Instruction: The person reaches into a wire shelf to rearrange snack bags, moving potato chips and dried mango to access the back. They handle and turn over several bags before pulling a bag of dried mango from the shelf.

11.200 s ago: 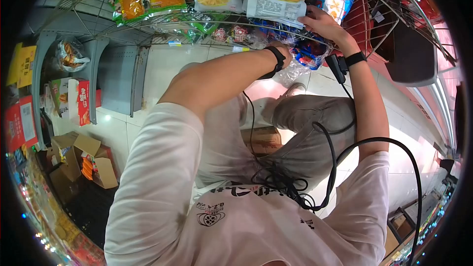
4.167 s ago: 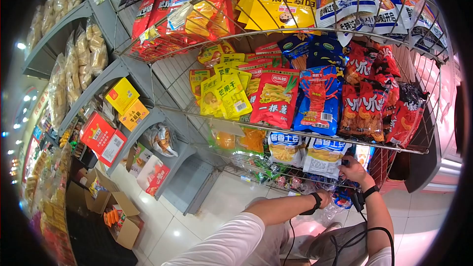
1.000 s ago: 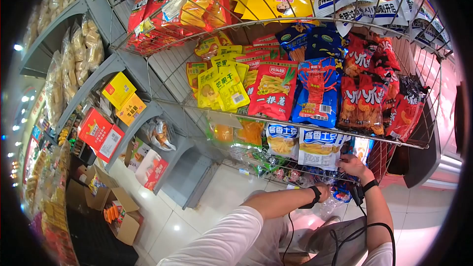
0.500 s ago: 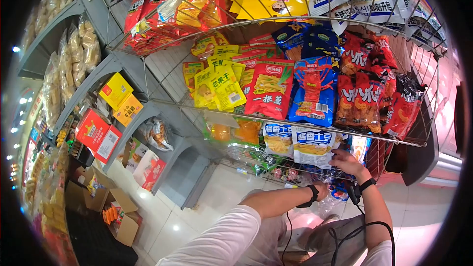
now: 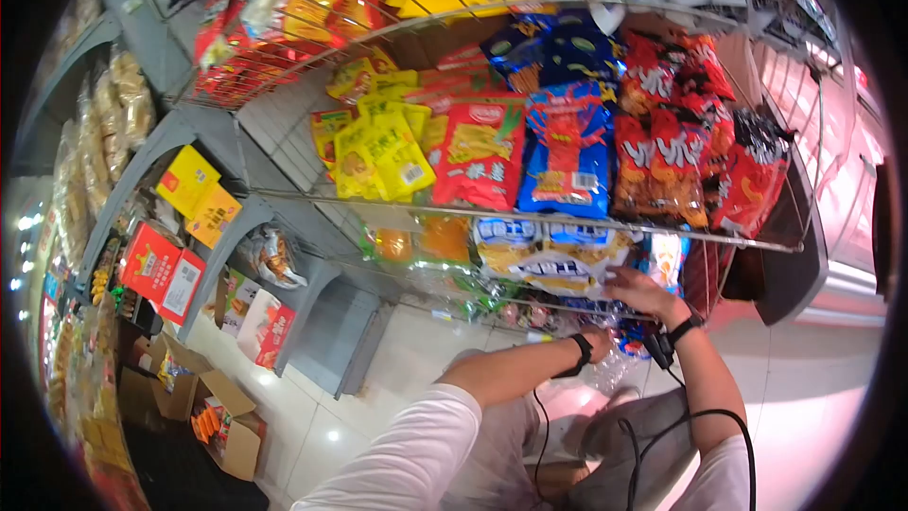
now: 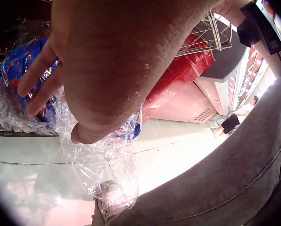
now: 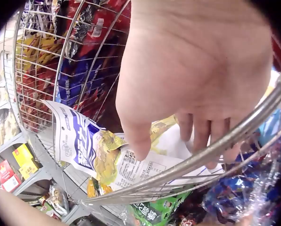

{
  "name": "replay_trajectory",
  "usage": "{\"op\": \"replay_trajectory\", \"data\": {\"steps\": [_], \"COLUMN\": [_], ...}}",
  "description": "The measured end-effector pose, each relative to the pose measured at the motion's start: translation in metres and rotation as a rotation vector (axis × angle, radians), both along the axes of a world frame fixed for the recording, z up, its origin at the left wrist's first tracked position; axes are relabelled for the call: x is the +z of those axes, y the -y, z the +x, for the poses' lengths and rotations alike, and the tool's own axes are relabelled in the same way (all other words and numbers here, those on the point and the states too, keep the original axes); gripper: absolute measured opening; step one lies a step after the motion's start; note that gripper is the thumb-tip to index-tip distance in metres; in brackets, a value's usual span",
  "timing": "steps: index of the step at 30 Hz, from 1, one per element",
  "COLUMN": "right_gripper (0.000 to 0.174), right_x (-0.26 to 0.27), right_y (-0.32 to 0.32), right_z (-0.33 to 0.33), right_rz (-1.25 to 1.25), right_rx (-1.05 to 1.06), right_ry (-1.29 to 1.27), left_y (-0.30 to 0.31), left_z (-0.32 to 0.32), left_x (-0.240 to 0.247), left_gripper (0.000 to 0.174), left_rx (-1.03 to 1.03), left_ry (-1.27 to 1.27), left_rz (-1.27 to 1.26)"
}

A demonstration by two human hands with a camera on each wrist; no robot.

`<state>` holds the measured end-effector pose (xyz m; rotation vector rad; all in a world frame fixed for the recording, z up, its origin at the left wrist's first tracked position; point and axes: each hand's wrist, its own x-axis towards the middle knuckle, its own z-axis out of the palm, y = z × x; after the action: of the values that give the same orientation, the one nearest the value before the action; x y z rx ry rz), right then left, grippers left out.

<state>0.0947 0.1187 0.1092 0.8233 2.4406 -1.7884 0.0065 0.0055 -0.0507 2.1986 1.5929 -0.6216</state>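
In the head view my right hand (image 5: 645, 295) is at the lower right end of a wire rack, on a white-and-blue bag of potato snacks (image 5: 565, 272). Close up in the right wrist view, thumb and fingers grip the bag's lower printed part, and the bag lies tilted behind the curved wire rim (image 7: 192, 167). Just below, my left hand (image 5: 598, 341) reaches toward blue-and-red packets (image 6: 25, 63) in clear plastic. Its fingers (image 6: 37, 75) extend loosely over the packets. Clear crinkled plastic (image 6: 103, 162) hangs beneath the thumb.
Wire tiers above hold red snack bags (image 5: 478, 156), yellow packets (image 5: 383, 153) and a blue bag (image 5: 566, 151). Grey shelving (image 5: 331, 322) and open cardboard boxes (image 5: 232, 416) stand to the left. A black cable (image 5: 705, 414) hangs from the right wrist.
The potato snack bag's top has tipped forward and down at my right hand, where it stood upright before. My left hand has stayed low by the clear plastic. The head view has shifted slightly.
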Motion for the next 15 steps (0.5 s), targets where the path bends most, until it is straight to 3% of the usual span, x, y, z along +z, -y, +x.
{"op": "replay_trajectory", "data": {"steps": [1, 3, 7, 9, 10, 12, 14, 15], "right_gripper": [0.077, 0.078, 0.082, 0.075, 0.060, 0.053, 0.037, 0.037], "right_x": [-0.016, -0.028, -0.011, 0.000, 0.000, 0.005, 0.004, 0.002], "right_y": [-0.006, -0.012, -0.005, -0.001, -0.002, 0.001, 0.004, 0.004], "right_z": [0.002, 0.000, 0.003, 0.003, 0.001, 0.001, 0.000, 0.000], "right_rz": [-0.028, 0.208, 0.451, 0.438, 0.454, 0.421, 0.408, 0.408], "right_rx": [-0.018, -0.069, -0.141, -0.137, -0.119, -0.090, -0.054, -0.048], "right_ry": [-0.019, 0.037, -0.133, -0.133, -0.159, -0.140, -0.160, -0.154], "left_y": [0.001, 0.003, -0.002, -0.004, -0.004, -0.004, 0.000, 0.002], "left_z": [0.003, 0.001, -0.001, -0.003, -0.001, -0.001, -0.002, -0.001], "left_x": [0.013, 0.031, 0.008, -0.027, -0.023, 0.007, 0.030, 0.033], "left_gripper": [0.046, 0.040, 0.046, 0.050, 0.051, 0.048, 0.046, 0.045], "left_rx": [0.033, -0.074, -0.046, -0.015, -0.001, 0.026, 0.001, -0.025], "left_ry": [0.045, 0.051, 0.054, 0.032, 0.036, 0.009, 0.019, 0.018], "left_rz": [-0.025, -0.030, -0.057, -0.021, -0.067, -0.178, -0.149, -0.117]}}
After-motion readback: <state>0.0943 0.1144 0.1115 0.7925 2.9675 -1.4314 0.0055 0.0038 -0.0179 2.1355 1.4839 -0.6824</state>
